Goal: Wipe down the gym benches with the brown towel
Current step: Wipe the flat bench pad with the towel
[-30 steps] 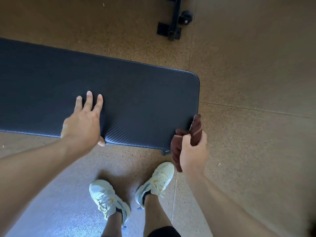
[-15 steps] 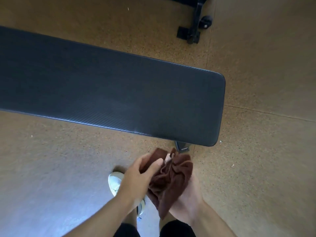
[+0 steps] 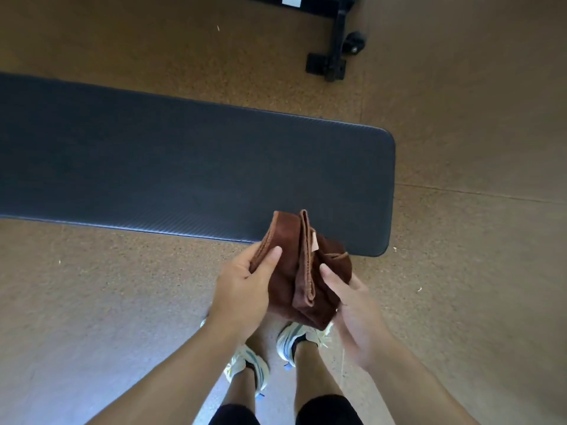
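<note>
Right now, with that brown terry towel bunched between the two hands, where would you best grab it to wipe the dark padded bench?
Probably the brown terry towel is best gripped at its thick folded middle, from above, palm down. Its hemmed folds stand upright there, while the left hand pinches one edge and the right hand supports it from below. The dark padded bench lies flat just ahead.

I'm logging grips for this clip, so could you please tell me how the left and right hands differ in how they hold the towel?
The left hand pinches the brown towel at its left folded edge, thumb on top; the right hand cradles it from beneath on the right, thumb against the cloth. Both hold it in front of the bench, not on it.
</note>
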Demonstrator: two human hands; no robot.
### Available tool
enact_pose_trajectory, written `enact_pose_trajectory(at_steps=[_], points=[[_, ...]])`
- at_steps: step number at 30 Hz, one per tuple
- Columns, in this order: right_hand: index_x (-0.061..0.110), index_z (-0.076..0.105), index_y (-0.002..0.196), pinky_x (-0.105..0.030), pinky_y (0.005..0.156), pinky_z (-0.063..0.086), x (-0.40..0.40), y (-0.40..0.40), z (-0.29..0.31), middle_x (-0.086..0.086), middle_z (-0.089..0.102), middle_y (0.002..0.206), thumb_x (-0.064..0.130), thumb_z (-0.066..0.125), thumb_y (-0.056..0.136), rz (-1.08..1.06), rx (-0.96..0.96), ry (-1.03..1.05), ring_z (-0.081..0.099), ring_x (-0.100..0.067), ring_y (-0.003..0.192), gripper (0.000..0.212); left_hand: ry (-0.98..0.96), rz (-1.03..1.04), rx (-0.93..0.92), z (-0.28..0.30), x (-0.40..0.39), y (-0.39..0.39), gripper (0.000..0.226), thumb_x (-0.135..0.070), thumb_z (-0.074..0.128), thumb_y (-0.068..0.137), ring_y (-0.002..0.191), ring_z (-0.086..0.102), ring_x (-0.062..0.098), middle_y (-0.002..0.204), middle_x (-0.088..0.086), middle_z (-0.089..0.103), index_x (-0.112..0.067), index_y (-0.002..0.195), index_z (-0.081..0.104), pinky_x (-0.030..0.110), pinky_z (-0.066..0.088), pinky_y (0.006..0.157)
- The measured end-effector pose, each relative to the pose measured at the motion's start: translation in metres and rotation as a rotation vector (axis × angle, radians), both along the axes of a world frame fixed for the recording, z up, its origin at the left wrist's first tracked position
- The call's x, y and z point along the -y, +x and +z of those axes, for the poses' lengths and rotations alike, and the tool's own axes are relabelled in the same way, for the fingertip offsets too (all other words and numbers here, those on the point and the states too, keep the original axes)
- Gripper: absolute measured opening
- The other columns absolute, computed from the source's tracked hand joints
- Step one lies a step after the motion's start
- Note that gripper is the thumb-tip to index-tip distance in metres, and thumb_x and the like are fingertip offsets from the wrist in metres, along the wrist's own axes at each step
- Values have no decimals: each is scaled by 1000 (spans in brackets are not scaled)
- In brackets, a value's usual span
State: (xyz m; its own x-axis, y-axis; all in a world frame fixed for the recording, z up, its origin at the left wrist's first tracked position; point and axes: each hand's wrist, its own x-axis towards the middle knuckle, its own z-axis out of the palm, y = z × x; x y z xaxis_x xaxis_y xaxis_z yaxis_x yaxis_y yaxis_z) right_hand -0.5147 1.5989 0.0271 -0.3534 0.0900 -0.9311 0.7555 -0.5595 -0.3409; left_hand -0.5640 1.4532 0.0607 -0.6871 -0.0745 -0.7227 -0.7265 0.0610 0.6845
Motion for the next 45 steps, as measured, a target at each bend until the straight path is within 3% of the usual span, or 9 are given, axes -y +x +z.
enact_pose_trajectory(at_steps=[9, 14, 18, 25, 29, 35, 40, 42, 45], points=[[32, 58, 143, -41, 110, 52, -79, -56, 18, 13, 72, 126, 25, 65, 103, 208, -364, 619, 68, -5, 119, 41, 185, 61, 73, -3, -47, -20, 18, -2, 53, 100, 81, 72, 16, 89, 5, 77, -11, 98, 68, 24, 57, 62], [45, 40, 155, -39, 130, 13, -81, -81, -5, 16, 21, 170, 68, 61, 92, 927, -440, 1026, 9, -9, 159, 70, 163, 96, 141, -26, -80, -34, 27, -5, 52, 101, 100, 74, 21, 103, 1, 78, -27, 107, 66, 44, 59, 87], [37, 43, 156, -43, 132, -1, -72, -58, -49, 10, 12, 174, 46, 59, 102, 1235, -525, 1142, -6, -15, 162, 57, 56, 212, 329, -59, -85, -27, 22, -9, 54, 98, 102, 71, 30, 114, 8, 71, -27, 106, 63, 53, 57, 93], [27, 70, 112, -29, 76, 58, -95, -134, -3, 7, 75, 92, 22, 51, 106, 109, -293, 687, 72, -18, 90, 20, 51, 214, 380, -64, -82, -20, 24, -8, 53, 100, 100, 73, 25, 109, 2, 74, -28, 105, 65, 50, 57, 95], [19, 69, 107, -14, 37, 42, -127, -204, 70, 5, 71, 59, 8, 46, 108, -272, -324, 308, 62, -6, 42, 25, 136, 290, 288, -51, -90, -46, 21, -4, 52, 103, 99, 74, 24, 112, 3, 72, -20, 114, 62, 37, 62, 82], [22, 72, 101, -53, 95, 56, -154, -228, 122, -7, 71, 103, 10, 50, 102, 234, -913, 383, 67, -29, 103, 26, 142, 190, 180, -23, -104, -109, 13, -9, 66, 97, 90, 77, 17, 103, 3, 77, -16, 107, 63, 38, 61, 90], [42, 67, 108, -25, 68, 41, -152, -182, 83, 11, 66, 92, 19, 54, 104, 1010, -941, 623, 54, -2, 70, 26, -79, 7, 162, -27, -84, -123, 10, -14, 72, 92, 86, 76, 16, 99, 2, 77, -18, 101, 68, 47, 60, 90], [39, 64, 117, -6, 101, 35, -153, -151, 61, 28, 63, 129, 16, 50, 107, 1212, -863, 732, 53, 22, 114, 29, -171, -21, 167, -34, -71, -124, 10, -16, 75, 90, 83, 76, 17, 94, 2, 77, -16, 98, 69, 50, 60, 88], [38, 65, 130, -22, 129, 8, -154, -92, 22, 31, 45, 153, 30, 49, 105, 1463, -709, 651, 14, 18, 150, 31, -374, -213, 167, -45, -49, -127, 22, -33, 84, 79, 80, 73, 17, 84, -3, 75, -25, 91, 67, 47, 61, 82]])
